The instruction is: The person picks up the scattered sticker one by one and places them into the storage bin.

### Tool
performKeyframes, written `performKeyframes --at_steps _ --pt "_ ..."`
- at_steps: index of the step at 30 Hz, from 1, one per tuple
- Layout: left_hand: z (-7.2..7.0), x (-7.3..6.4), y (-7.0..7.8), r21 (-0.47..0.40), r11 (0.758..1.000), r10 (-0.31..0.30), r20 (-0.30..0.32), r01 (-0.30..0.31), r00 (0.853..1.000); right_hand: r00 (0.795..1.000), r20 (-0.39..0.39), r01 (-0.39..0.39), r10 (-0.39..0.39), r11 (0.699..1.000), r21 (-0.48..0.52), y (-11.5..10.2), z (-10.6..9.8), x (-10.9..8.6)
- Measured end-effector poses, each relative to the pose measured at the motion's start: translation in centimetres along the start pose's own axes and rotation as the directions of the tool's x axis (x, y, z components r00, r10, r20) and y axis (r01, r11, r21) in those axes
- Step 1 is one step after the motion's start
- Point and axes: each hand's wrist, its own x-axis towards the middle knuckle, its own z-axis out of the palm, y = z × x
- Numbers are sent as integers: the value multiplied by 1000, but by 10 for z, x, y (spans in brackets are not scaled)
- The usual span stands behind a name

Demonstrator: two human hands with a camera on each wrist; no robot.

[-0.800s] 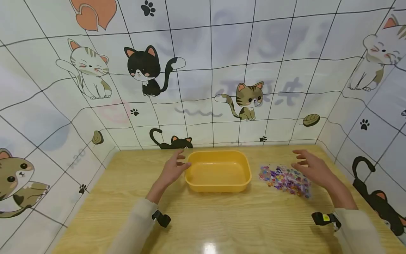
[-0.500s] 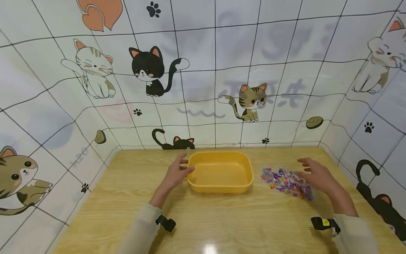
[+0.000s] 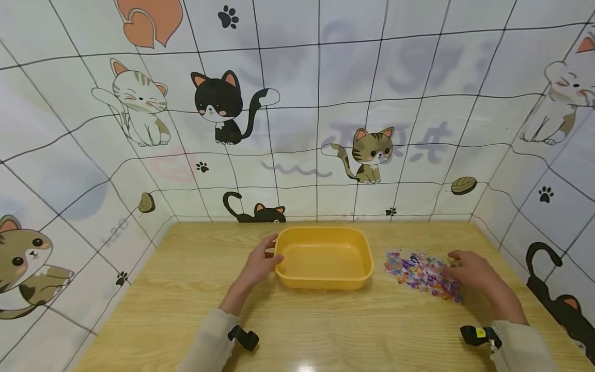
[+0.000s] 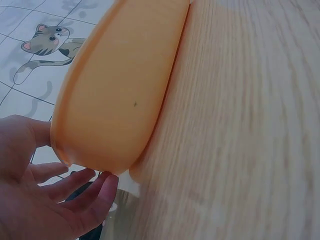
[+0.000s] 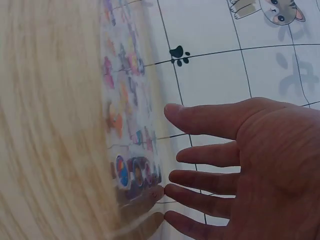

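Observation:
A shallow yellow plastic tub point(image 3: 325, 283) stands on the table. My left hand point(image 3: 257, 264) is at its left end, the thumb over the rim and the fingers curled against the outside wall. In the left wrist view, the tub's side point(image 4: 115, 100) fills the middle and the thumb tip goes out of sight behind the rim. To the tub's right lies a flat, clear sheet or packet point(image 3: 420, 274) covered with small multicoloured shapes. My right hand point(image 3: 476, 271) is at its right end. In the right wrist view, its fingers point(image 5: 205, 181) are straight, with fingertips right at the packet's edge.
The wooden tabletop point(image 3: 344, 330) ends against a white gridded backdrop point(image 3: 297, 129) printed with cartoon cats, which also rises along both sides. A small black camera is strapped to each wrist.
The right hand has come down to the packet's right end. My left hand has closed in on the tub's left rim. The head view has shifted slightly.

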Motion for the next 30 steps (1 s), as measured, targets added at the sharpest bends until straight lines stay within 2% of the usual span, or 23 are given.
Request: performKeyframes --at_steps 3,8,13,17,30 --pt "2 -2 -2 -40 999 -25 8 25 1000 1000 27 -13 14 1000 -11 6 3 1" --pt "3 -5 -3 -105 993 -39 59 45 998 997 62 -44 45 999 -15 17 -1 -1" --pt "3 -5 -4 -116 992 -45 60 52 997 995 84 -59 57 998 15 23 -6 -3" --pt "2 -3 -1 -119 992 -38 73 47 997 995 67 -73 70 997 35 23 -5 -3" --pt "1 -1 3 -153 983 -87 78 98 993 992 23 -124 122 989 84 22 1 4"
